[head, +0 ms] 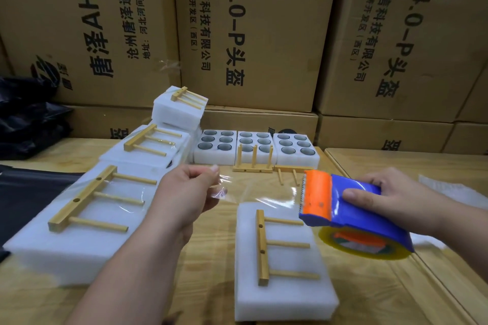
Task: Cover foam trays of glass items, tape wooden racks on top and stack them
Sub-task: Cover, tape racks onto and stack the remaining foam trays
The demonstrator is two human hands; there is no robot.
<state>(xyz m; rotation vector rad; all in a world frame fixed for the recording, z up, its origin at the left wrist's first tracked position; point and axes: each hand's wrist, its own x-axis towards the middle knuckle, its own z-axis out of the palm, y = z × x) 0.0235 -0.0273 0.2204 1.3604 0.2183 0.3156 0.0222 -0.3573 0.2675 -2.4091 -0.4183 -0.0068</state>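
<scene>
A person's two hands work over a wooden desk [206, 266]. The left hand [188, 192] pinches the free end of a clear tape strip [260, 194], fingers curled round it. The right hand [390, 199] grips a blue and orange tape dispenser [343, 208] on the right, with the strip stretched between the two hands. Just below the strip, near the middle, lies a covered foam tray [282, 295] with a wooden rack [274, 245] flat on top. To the left, taped trays [87, 221] with racks on top run from near to far. At the far side stand three open trays [256, 155] of glass items in round holes, with loose racks [253, 163] just in front. Cardboard boxes [253, 34] fill the background, and dark plastic bags [29, 119] sit far left.
</scene>
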